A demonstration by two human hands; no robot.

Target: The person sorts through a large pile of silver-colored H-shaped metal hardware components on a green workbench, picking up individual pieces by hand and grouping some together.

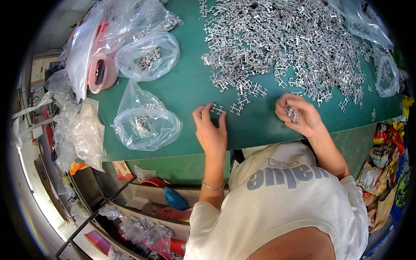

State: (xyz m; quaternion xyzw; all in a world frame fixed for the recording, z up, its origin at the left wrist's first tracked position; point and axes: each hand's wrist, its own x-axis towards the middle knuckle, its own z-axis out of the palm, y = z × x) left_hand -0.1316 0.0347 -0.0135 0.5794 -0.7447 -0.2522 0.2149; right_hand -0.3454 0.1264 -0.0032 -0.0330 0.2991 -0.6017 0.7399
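A big heap of small silver metal pieces (277, 47), each with curled, hook-like ends, spreads over the far right of the green table. My left hand (211, 132) rests low over the tabletop, its thumb and forefinger on either side of one metal piece (217, 108), which touches both. Just right of it lie a few loose pieces (237, 107) at the heap's near edge. My right hand (302, 115) is curled, palm up, around several of the same metal pieces (293, 114); its fingers partly cover them.
Two open clear plastic bags (147, 130) (167, 52) with metal pieces inside stand on the left. Behind them are a pink container (110, 71) and more plastic bags (125, 21). Another clear bag (387, 78) lies at the right edge. Drawers (145, 195) sit below the table.
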